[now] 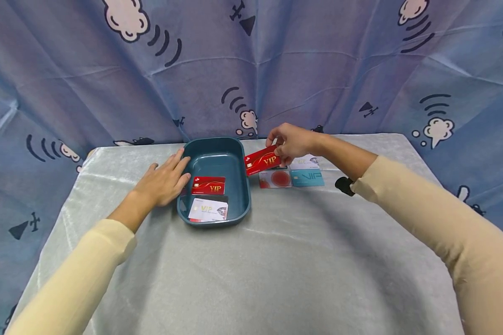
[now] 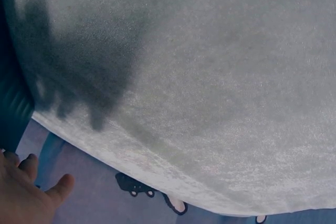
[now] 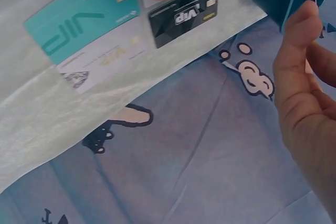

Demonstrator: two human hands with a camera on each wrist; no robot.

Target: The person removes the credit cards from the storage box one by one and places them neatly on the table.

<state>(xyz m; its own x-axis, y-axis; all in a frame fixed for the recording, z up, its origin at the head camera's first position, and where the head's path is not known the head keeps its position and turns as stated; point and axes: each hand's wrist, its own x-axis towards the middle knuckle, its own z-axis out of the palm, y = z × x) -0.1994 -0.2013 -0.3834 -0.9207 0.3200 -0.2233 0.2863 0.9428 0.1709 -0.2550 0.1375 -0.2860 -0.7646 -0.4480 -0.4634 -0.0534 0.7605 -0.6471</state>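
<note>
A red VIP card (image 1: 261, 160) is pinched between the thumb and fingers of my right hand (image 1: 295, 142), tilted just beyond the right rim of a dark teal tray (image 1: 246, 204). My left hand (image 1: 162, 180) rests with extended fingers on the tray's left rim. Inside the tray lie another red VIP card (image 1: 208, 185) and a white VIP card (image 1: 208, 210) on top of other cards. Right of the tray, a teal card (image 1: 308, 177), a white card with a red circle (image 1: 275, 179), a white VIP card (image 3: 105, 56) and a black VIP card (image 3: 185, 14) lie together.
A pale grey cloth (image 1: 276, 270) covers the table. Behind it hangs a blue-purple curtain (image 1: 318, 60) with cartoon prints, close to the table's back edge. A black object (image 1: 344, 186) shows at my right wrist.
</note>
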